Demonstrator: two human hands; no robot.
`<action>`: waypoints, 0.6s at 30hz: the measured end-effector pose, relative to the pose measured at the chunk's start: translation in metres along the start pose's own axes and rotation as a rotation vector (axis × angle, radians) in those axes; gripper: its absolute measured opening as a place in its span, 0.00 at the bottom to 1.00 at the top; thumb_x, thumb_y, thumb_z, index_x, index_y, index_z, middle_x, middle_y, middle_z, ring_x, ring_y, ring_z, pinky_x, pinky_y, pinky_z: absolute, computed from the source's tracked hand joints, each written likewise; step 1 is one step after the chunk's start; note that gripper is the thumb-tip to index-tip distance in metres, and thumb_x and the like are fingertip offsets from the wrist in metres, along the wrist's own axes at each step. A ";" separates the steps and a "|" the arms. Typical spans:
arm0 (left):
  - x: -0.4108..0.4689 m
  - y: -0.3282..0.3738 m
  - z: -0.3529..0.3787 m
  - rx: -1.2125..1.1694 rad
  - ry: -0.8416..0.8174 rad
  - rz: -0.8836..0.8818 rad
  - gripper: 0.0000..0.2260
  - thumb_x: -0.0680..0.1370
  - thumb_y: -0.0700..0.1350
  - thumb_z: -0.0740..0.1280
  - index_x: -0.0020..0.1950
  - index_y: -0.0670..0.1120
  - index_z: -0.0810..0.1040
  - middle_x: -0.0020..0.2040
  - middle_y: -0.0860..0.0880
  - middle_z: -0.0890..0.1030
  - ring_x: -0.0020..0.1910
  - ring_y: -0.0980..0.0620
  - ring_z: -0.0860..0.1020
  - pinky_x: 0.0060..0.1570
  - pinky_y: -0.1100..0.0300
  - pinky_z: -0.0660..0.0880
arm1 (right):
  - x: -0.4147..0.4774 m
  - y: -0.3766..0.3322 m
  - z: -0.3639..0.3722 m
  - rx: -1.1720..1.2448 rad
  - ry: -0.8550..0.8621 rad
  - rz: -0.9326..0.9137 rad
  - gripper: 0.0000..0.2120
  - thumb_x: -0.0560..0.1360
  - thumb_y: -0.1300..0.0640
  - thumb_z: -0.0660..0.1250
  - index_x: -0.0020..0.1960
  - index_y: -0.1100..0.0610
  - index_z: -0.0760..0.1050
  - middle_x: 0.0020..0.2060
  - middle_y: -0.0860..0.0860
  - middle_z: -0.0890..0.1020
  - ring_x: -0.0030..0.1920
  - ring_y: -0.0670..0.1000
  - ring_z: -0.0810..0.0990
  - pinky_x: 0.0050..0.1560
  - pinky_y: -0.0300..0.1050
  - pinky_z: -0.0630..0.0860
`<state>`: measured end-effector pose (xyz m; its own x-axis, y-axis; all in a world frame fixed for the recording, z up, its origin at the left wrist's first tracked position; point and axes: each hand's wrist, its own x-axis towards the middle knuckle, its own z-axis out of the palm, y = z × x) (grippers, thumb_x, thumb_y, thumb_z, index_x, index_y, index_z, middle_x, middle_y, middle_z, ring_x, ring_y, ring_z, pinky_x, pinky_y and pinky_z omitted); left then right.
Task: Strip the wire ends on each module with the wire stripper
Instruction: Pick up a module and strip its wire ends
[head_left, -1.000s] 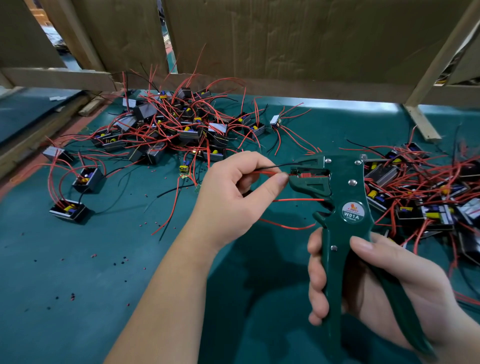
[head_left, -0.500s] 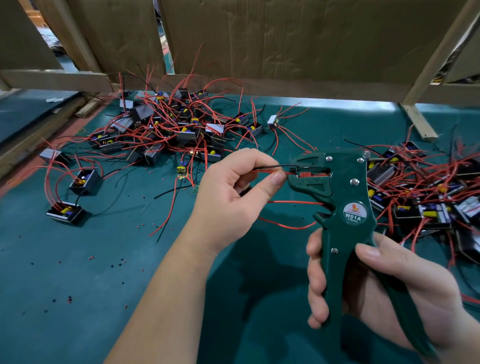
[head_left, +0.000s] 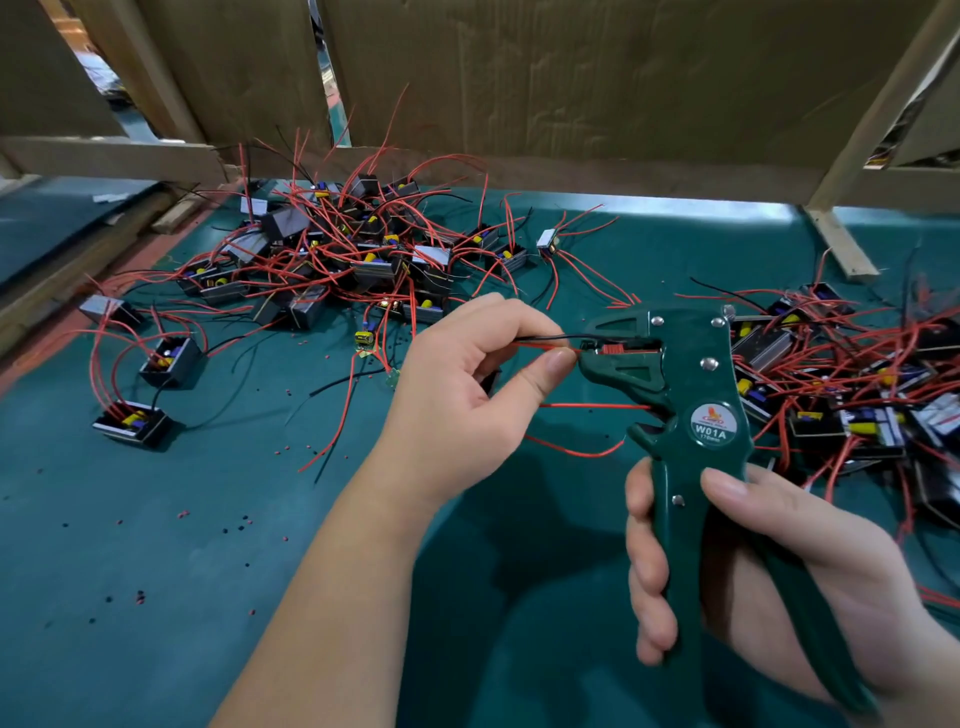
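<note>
A dark green wire stripper (head_left: 691, 415) marked W01A stands upright at centre right, and my right hand (head_left: 753, 566) grips its two handles. My left hand (head_left: 467, 395) pinches a black wire and a red wire (head_left: 550, 340) between thumb and forefinger, just left of the jaws. Both wire ends reach into the stripper's jaw slot (head_left: 621, 347). The module these wires belong to is hidden behind my left hand. Two more red wires (head_left: 582, 405) run below the jaws.
A heap of black modules with red wires (head_left: 358, 249) lies at the back left of the green mat (head_left: 156, 545). Another heap (head_left: 852, 374) sits at the right. Three single modules (head_left: 132, 423) lie at the left. Cut insulation bits dot the mat. Cardboard and wooden rails close the back.
The view has shifted slightly; my hands and the stripper hold the same pose, with the wire ends still in the jaws.
</note>
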<state>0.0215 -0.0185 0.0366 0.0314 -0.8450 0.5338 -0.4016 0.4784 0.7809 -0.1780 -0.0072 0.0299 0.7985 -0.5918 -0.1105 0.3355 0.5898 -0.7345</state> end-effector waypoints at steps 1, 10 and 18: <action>0.000 -0.001 0.000 0.055 -0.004 0.009 0.05 0.75 0.42 0.67 0.42 0.52 0.75 0.34 0.50 0.70 0.31 0.59 0.64 0.34 0.65 0.61 | -0.005 0.001 -0.002 0.071 0.002 0.054 0.14 0.75 0.54 0.69 0.52 0.65 0.75 0.38 0.67 0.77 0.36 0.64 0.80 0.41 0.60 0.77; -0.003 -0.013 0.008 0.150 -0.223 -0.177 0.10 0.79 0.42 0.59 0.48 0.50 0.80 0.32 0.63 0.74 0.33 0.64 0.71 0.35 0.72 0.64 | -0.002 0.007 0.009 0.015 0.403 -0.089 0.28 0.51 0.39 0.80 0.38 0.58 0.77 0.27 0.56 0.71 0.20 0.53 0.69 0.20 0.44 0.69; 0.001 -0.018 0.010 -0.012 -0.028 -0.436 0.14 0.80 0.37 0.61 0.41 0.53 0.78 0.32 0.54 0.77 0.33 0.56 0.77 0.40 0.61 0.75 | 0.006 0.003 -0.003 0.060 0.391 -0.404 0.16 0.63 0.53 0.70 0.48 0.61 0.79 0.46 0.63 0.81 0.37 0.60 0.82 0.39 0.58 0.81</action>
<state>0.0197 -0.0308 0.0200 0.1711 -0.9746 0.1443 -0.3453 0.0779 0.9353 -0.1737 -0.0107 0.0255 0.3598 -0.9298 -0.0771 0.6130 0.2979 -0.7318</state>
